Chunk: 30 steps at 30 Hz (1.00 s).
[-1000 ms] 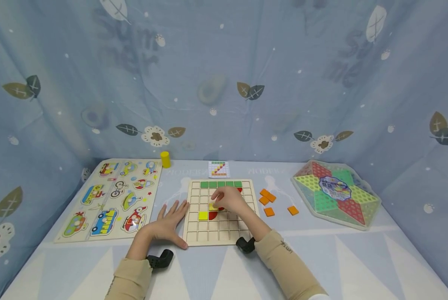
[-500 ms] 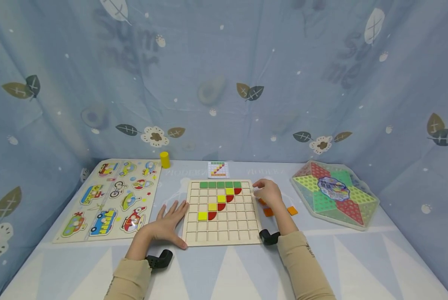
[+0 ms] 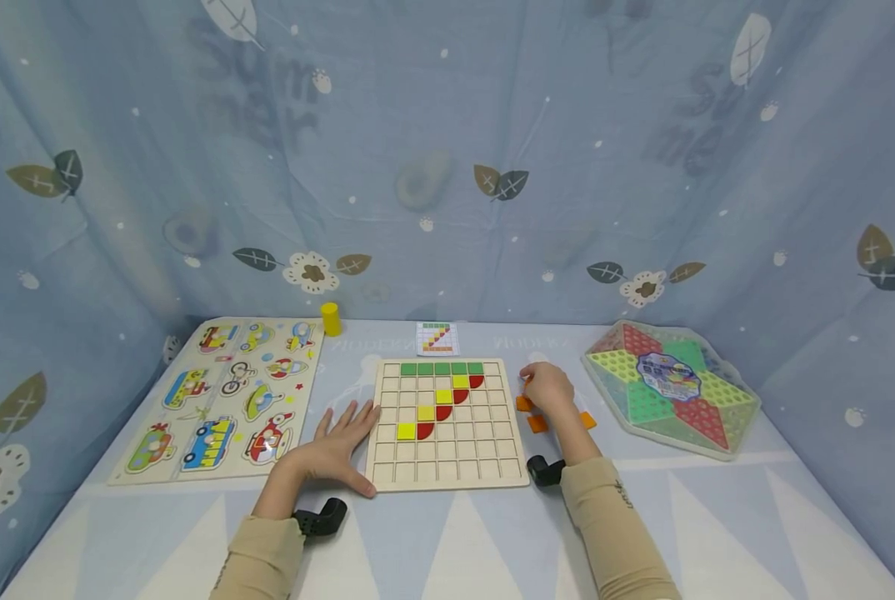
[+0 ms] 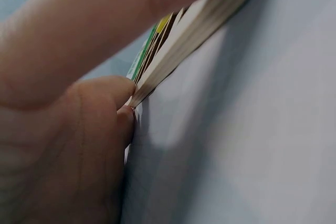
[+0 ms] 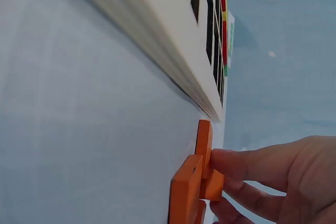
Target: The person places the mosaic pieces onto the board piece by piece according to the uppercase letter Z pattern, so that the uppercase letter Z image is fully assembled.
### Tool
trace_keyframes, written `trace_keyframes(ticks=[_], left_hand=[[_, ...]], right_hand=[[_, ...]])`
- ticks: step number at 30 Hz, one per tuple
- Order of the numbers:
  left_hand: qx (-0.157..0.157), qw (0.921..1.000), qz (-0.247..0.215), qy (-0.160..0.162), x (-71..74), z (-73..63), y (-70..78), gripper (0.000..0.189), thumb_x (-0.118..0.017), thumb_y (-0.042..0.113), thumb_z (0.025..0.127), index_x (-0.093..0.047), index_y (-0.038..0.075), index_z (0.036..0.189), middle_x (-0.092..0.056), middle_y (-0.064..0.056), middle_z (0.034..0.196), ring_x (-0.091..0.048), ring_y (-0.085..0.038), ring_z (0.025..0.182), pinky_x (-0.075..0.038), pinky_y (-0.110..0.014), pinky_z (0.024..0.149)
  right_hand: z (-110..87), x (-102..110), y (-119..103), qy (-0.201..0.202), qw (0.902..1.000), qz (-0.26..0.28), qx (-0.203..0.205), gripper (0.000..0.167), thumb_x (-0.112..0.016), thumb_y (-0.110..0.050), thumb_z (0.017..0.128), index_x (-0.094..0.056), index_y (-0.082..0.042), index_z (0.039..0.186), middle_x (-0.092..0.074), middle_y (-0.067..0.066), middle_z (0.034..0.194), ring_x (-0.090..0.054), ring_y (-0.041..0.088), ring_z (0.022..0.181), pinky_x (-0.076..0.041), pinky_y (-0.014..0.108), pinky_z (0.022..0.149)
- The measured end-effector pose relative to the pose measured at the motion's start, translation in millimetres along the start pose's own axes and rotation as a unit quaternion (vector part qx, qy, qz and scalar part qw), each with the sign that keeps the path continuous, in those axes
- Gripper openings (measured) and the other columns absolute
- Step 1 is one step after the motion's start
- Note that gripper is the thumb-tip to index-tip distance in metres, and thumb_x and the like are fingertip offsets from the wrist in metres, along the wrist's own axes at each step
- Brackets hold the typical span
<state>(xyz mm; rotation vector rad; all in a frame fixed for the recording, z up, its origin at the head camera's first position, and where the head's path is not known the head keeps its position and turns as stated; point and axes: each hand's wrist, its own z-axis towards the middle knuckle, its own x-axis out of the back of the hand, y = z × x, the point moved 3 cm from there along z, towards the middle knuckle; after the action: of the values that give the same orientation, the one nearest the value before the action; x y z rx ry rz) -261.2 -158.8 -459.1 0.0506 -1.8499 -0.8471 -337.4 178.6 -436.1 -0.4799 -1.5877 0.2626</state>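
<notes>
A wooden grid board (image 3: 447, 475) lies in front of me, bearing a green row on top and yellow squares beside red rounded pieces in a diagonal. My left hand (image 3: 335, 450) rests spread at the board's left edge, thumb at its lower corner. In the left wrist view, fingers (image 4: 105, 90) touch the board's side. Right of the board, my right hand (image 3: 550, 387) reaches down among orange square tiles (image 3: 537, 423). The right wrist view has its thumb and fingers pinching one orange tile (image 5: 212, 186), partly hidden behind others.
A pattern card (image 3: 437, 339) lies behind the board. To the left are a vehicle puzzle board (image 3: 222, 400) and a yellow cylinder (image 3: 331, 319). A clear-lidded hexagonal game box (image 3: 672, 387) sits at the right. A blue curtain (image 3: 447, 167) hangs behind the table.
My right hand has moved from a yellow square on the grid, rightward off the board, to the orange tiles, where its fingers have closed on one. The left hand has stayed in place.
</notes>
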Motion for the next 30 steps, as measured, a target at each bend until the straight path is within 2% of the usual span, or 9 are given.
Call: trace_keyframes(ticks=[5, 8, 10, 12, 15, 19, 22, 27, 30], left_hand=[[0.004, 1.0000, 0.001, -0.001, -0.2, 0.6, -0.4, 0.125, -0.081, 0.049, 0.056, -0.012, 0.002, 0.148, -0.004, -0.018, 0.154, 0.006, -0.038, 0.140, 0.012, -0.057, 0.106], [0.004, 1.0000, 0.001, -0.001, -0.3, 0.9, -0.6, 0.125, -0.081, 0.050, 0.056, -0.012, 0.002, 0.148, -0.003, -0.018, 0.154, 0.006, -0.039, 0.140, 0.012, -0.057, 0.106], [0.002, 1.0000, 0.000, -0.002, -0.4, 0.9, -0.6, 0.125, -0.081, 0.050, 0.056, -0.011, 0.001, 0.148, -0.003, -0.019, 0.154, 0.006, -0.039, 0.140, 0.012, -0.057, 0.106], [0.001, 1.0000, -0.001, -0.002, -0.5, 0.9, -0.6, 0.125, -0.081, 0.049, 0.056, -0.011, 0.001, 0.147, -0.003, -0.019, 0.154, 0.006, -0.039, 0.140, 0.012, -0.058, 0.106], [0.000, 1.0000, 0.000, -0.003, -0.7, 1.0, -0.9, 0.125, -0.081, 0.049, 0.056, -0.012, 0.001, 0.147, -0.003, -0.019, 0.154, 0.006, -0.039, 0.139, 0.012, -0.058, 0.106], [0.000, 1.0000, 0.004, -0.004, -0.8, 1.8, -1.5, 0.125, -0.081, 0.050, 0.056, -0.012, 0.001, 0.148, -0.004, -0.019, 0.154, 0.006, -0.039, 0.140, 0.012, -0.058, 0.106], [0.002, 1.0000, 0.005, -0.004, -0.6, 2.3, -1.8, 0.125, -0.081, 0.050, 0.056, -0.012, 0.002, 0.148, -0.004, -0.019, 0.154, 0.006, -0.039, 0.140, 0.012, -0.058, 0.106], [0.004, 1.0000, 0.006, -0.006, -0.1, 2.1, -1.4, 0.125, -0.081, 0.050, 0.056, -0.011, 0.001, 0.147, -0.004, -0.019, 0.154, 0.006, -0.039, 0.140, 0.012, -0.058, 0.106], [0.004, 0.9999, 0.007, -0.008, 0.0, 1.9, -1.0, 0.124, -0.081, 0.050, 0.057, -0.012, 0.001, 0.147, -0.004, -0.019, 0.154, 0.006, -0.039, 0.140, 0.012, -0.058, 0.106]], right_hand=[[-2.6, 3, -4, 0.022, 0.9989, 0.039, 0.014, 0.030, -0.061, 0.000, 0.081, -0.066, -0.002, 0.111, -0.064, 0.010, 0.081, -0.055, 0.020, 0.064, -0.044, 0.028, 0.055], [-8.1, 5, -12, 0.032, 0.9954, 0.085, 0.028, 0.029, -0.067, -0.004, 0.080, -0.067, -0.003, 0.109, -0.063, 0.009, 0.080, -0.054, 0.018, 0.062, -0.042, 0.025, 0.053], [-14.1, 5, -22, 0.024, 0.9901, 0.131, 0.046, 0.030, -0.071, -0.007, 0.079, -0.067, -0.001, 0.108, -0.062, 0.009, 0.080, -0.053, 0.017, 0.061, -0.041, 0.025, 0.052], [-20.3, 3, -32, 0.004, 0.9816, 0.182, 0.057, 0.028, -0.072, -0.010, 0.079, -0.068, -0.002, 0.105, -0.061, 0.009, 0.081, -0.053, 0.019, 0.061, -0.042, 0.026, 0.052], [-29.1, -4, -49, -0.043, 0.9632, 0.256, 0.069, 0.025, -0.071, -0.008, 0.080, -0.068, 0.000, 0.103, -0.061, 0.009, 0.081, -0.056, 0.021, 0.065, -0.049, 0.031, 0.057], [-37.6, -18, -68, -0.106, 0.9412, 0.311, 0.079, 0.021, -0.069, -0.008, 0.081, -0.068, 0.002, 0.100, -0.065, 0.008, 0.083, -0.062, 0.024, 0.071, -0.054, 0.035, 0.067], [-43.8, -30, -80, -0.141, 0.9323, 0.318, 0.099, 0.020, -0.068, -0.010, 0.083, -0.069, 0.001, 0.099, -0.066, 0.008, 0.085, -0.063, 0.023, 0.069, -0.055, 0.032, 0.065], [-55.3, -47, -97, -0.182, 0.9284, 0.295, 0.134, 0.017, -0.068, -0.015, 0.084, -0.071, -0.005, 0.097, -0.066, 0.004, 0.080, -0.057, 0.016, 0.061, -0.052, 0.027, 0.059], [-61.2, -56, -105, -0.207, 0.9245, 0.284, 0.147, 0.015, -0.068, -0.015, 0.084, -0.072, -0.007, 0.096, -0.066, 0.003, 0.082, -0.057, 0.013, 0.064, -0.052, 0.026, 0.060]])
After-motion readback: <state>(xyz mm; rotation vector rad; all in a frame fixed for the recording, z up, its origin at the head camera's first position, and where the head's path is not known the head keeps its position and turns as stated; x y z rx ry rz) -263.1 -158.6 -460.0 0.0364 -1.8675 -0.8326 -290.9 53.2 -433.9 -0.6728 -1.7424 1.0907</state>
